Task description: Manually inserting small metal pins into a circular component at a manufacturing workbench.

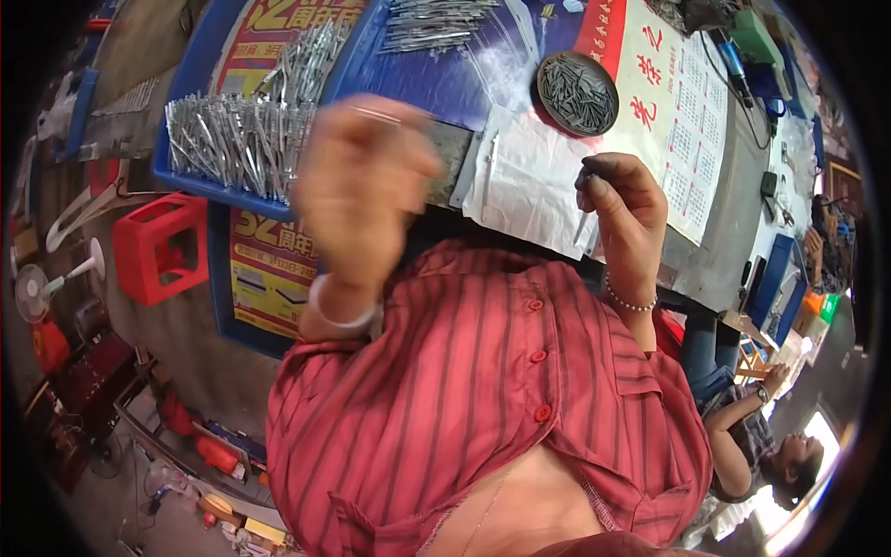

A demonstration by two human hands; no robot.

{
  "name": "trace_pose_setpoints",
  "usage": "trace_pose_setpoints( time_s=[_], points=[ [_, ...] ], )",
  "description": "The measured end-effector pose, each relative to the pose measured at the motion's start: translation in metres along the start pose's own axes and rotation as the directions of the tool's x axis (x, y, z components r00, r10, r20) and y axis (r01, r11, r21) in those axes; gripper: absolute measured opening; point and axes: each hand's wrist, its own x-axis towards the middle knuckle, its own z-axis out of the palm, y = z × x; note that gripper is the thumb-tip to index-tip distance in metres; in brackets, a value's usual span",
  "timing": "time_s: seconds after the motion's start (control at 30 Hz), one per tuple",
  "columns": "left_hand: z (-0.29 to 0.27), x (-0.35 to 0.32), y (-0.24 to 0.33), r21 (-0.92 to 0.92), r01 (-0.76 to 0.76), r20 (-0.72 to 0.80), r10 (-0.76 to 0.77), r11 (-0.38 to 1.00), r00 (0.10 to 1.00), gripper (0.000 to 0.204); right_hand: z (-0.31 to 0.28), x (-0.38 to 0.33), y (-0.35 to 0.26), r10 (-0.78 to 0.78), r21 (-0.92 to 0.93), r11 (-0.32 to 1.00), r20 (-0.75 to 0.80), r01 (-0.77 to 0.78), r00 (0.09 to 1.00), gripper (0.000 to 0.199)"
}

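My left hand [362, 186] is raised over the bench and blurred; its fingertips pinch a thin metal pin [376, 113]. My right hand [626, 218] is held to the right, its fingers closed on a small thin metal piece [582, 227] that points downward. It hovers over a white sheet of paper [524, 176]. A heap of similar silver pins [232, 139] lies in a blue tray [186, 181] just left of my left hand. A round dark dish [577, 93] full of pins sits above my right hand. My red striped shirt [483, 399] fills the lower middle.
More pins [432, 23] lie at the top on the blue surface. A calendar sheet [682, 121] covers the bench to the right. A red plastic stool [162, 246] and a small fan [37, 288] stand at the left. Another person [770, 446] sits at the lower right.
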Motion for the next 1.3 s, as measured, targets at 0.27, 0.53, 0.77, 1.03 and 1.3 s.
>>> trace_pose_setpoints(
  time_s=[0.27,0.53,0.77,1.03,1.3],
  points=[
    [-0.021,0.066,0.083,-0.098,-0.095,0.34,0.123,0.991,0.932,0.022,0.01,0.003,-0.009,-0.061,0.042,0.997,0.104,0.057,0.993,0.009],
    [0.096,0.03,-0.014,-0.258,0.019,0.34,0.072,0.966,0.938,0.023,0.023,-0.001,-0.051,-0.169,-0.435,0.843,0.346,0.318,0.923,0.013],
    [0.076,0.047,0.002,0.213,-0.179,0.553,0.033,0.961,0.833,0.026,0.007,-0.003,-0.047,-0.18,-0.355,0.854,0.485,0.38,0.856,0.011],
    [0.112,0.087,0.02,0.048,-0.401,0.572,0.304,0.915,0.762,0.026,0.009,-0.005,-0.039,-0.142,-0.402,0.827,0.527,0.393,0.838,0.014],
    [0.127,0.112,0.039,-0.035,-0.687,0.493,0.611,0.726,0.62,0.026,0.019,-0.002,-0.024,-0.213,-0.323,0.81,0.616,0.489,0.759,0.012]
  ],
)
